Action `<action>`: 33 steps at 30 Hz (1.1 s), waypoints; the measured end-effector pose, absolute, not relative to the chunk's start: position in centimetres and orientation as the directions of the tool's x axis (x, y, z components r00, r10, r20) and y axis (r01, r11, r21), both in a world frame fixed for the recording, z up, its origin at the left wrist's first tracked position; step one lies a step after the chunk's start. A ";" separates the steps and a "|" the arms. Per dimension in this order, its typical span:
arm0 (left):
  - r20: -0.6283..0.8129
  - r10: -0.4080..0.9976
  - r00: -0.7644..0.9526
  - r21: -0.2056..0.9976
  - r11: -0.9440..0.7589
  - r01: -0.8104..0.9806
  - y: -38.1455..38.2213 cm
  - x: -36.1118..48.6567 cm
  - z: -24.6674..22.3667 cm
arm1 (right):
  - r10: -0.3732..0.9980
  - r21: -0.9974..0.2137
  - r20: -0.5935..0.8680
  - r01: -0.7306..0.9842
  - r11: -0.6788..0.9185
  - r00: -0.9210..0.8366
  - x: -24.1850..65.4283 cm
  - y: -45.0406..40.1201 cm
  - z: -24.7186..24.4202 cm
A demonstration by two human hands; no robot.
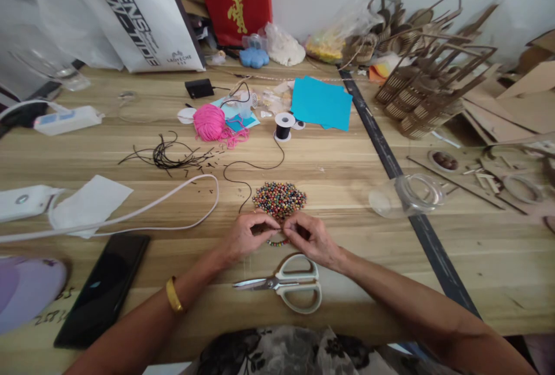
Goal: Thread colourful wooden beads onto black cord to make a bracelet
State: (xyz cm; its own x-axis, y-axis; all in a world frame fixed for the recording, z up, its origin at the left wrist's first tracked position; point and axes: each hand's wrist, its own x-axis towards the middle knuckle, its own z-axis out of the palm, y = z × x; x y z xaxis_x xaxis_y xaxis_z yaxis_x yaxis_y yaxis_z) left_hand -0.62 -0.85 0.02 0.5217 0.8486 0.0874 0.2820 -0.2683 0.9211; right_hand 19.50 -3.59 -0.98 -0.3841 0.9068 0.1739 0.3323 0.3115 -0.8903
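Note:
My left hand (249,235) and my right hand (313,239) meet almost tip to tip, each in a pinch. A short string of colourful beads (277,242) curves just below the fingertips, its right end passing by my right fingers. Thin black cord (248,183) runs from a white spool (283,127) down behind my left hand, whose pinch appears to be on the cord. What my right fingertips grip is too small to make out. Right beyond the fingers lies a heap of small multicoloured beads (280,198). Scissors (299,283) with pale handles lie below my hands, blades pointing left.
To the left lie a black phone (103,291), a white cable (173,227) and cut black cords (169,152). Pink yarn (209,122) and blue sheets (321,103) are farther back. A clear jar (418,195) lies at right, near small woven baskets (411,100).

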 end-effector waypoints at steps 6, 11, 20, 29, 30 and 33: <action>0.097 0.846 0.524 0.921 -0.276 0.275 -0.8 -0.6 -0.1 | 0.908 -0.891 0.174 0.331 0.309 -0.381 19.5 -3.6 -0.9; 0.101 0.847 0.522 0.921 -0.278 0.272 -0.9 -0.6 -0.2 | 0.912 -0.898 0.161 0.329 0.294 -0.376 19.4 -3.7 -0.7; 0.110 0.850 0.516 0.917 -0.287 0.277 -0.8 -0.7 0.0 | 0.917 -0.904 0.151 0.323 0.280 -0.370 19.5 -3.6 -0.6; 0.113 0.851 0.513 0.919 -0.286 0.273 -0.8 -0.7 -0.1 | 0.915 -0.895 0.163 0.334 0.295 -0.369 19.5 -3.6 -0.9; 0.112 0.850 0.515 0.917 -0.287 0.275 -0.8 -0.7 -0.1 | 0.914 -0.893 0.170 0.334 0.301 -0.369 19.5 -3.6 -0.9; 0.119 0.848 0.516 0.914 -0.296 0.276 -0.8 -0.6 0.0 | 0.911 -0.891 0.180 0.331 0.311 -0.372 19.5 -3.7 -1.0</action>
State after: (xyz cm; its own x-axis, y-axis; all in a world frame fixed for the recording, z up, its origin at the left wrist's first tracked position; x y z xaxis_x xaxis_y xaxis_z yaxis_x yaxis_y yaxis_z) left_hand -0.62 -0.82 0.02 0.5158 0.8484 0.1186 0.2764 -0.2958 0.9144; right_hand 19.50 -3.65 -1.00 -0.3717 0.9107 0.1800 0.3310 0.3112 -0.8908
